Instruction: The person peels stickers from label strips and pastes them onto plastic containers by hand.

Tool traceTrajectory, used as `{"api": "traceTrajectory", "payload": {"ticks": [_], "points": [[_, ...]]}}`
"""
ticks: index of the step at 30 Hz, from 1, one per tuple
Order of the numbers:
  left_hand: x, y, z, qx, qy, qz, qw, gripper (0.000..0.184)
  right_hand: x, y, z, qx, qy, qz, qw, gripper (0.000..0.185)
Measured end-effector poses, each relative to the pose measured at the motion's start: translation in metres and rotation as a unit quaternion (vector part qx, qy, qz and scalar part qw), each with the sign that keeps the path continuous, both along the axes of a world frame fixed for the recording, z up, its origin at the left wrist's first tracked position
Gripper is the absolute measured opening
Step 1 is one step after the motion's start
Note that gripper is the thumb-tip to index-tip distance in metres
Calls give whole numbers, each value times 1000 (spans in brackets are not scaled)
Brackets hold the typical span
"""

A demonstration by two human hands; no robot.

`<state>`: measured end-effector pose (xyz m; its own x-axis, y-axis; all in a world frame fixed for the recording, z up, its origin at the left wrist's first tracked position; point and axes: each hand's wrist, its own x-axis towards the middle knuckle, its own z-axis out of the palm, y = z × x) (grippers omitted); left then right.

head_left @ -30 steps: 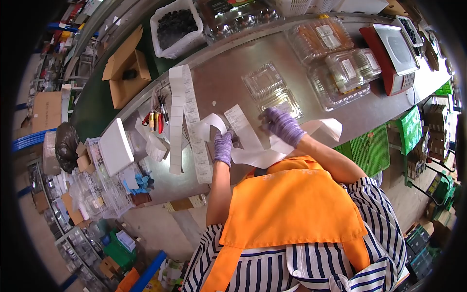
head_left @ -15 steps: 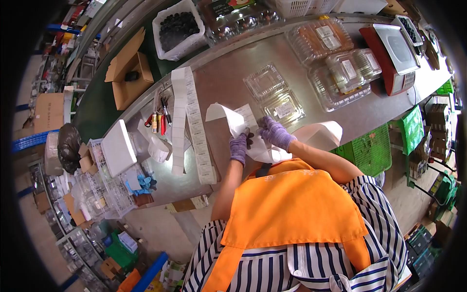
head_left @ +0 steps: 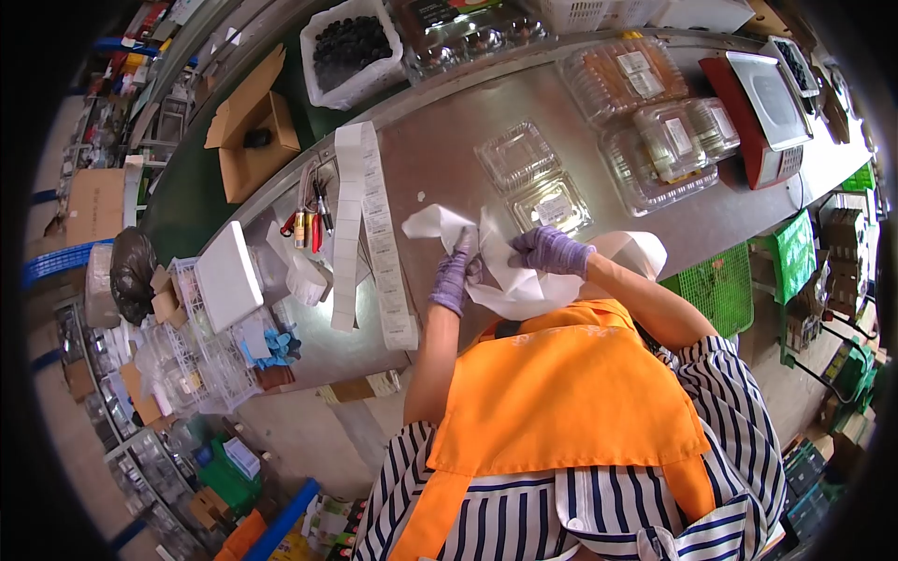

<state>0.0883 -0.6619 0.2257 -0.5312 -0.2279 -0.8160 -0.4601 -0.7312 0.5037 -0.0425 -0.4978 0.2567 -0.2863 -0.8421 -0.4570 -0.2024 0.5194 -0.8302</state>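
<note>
Both hands wear purple knit gloves above the near edge of the metal table. My left hand [head_left: 456,273] is closed on a white paper strip [head_left: 524,297], whose loose end sticks out beyond the fingers. The strip loops down between the hands, and another curl rises past the right wrist. My right hand [head_left: 552,252] has its fingers pinched on the same strip. Two clear plastic containers [head_left: 550,204] stand just beyond the hands; the nearer one bears a label. Long label strips [head_left: 378,234] lie to the left of my left hand.
Filled clear boxes [head_left: 636,79] and a red scale [head_left: 762,117] stand at the right. Pens and tools [head_left: 313,220], a white board [head_left: 229,276], an open carton [head_left: 253,140] and a basket of dark fruit [head_left: 351,51] are at the left. A green crate [head_left: 716,290] stands at the right edge.
My left hand has moved right and slightly up with the strip. My right hand has come down from above the table and closed on the strip, whose printed part is no longer visible.
</note>
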Motion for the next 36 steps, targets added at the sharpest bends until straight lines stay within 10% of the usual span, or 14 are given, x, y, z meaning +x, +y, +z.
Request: {"api": "traceTrajectory", "payload": {"ticks": [12, 17, 29, 33, 36], "points": [[-29, 13, 19, -216, 22, 21, 976, 21, 4, 0, 32, -204, -271, -285, 896, 61], [-28, 13, 10, -183, 9, -18, 983, 26, 2, 2, 50, -83, 115, -100, 985, 67], [-34, 20, 23, -79, -17, 36, 996, 19, -8, 3, 39, -214, 375, -36, 901, 22], [-31, 19, 12, -114, -24, 75, 990, 20, -14, 3, 43, -319, 304, -20, 897, 13], [-23, 10, -2, -171, -21, 96, 980, 21, -29, -4, 20, -295, 17, -271, 916, 15]]}}
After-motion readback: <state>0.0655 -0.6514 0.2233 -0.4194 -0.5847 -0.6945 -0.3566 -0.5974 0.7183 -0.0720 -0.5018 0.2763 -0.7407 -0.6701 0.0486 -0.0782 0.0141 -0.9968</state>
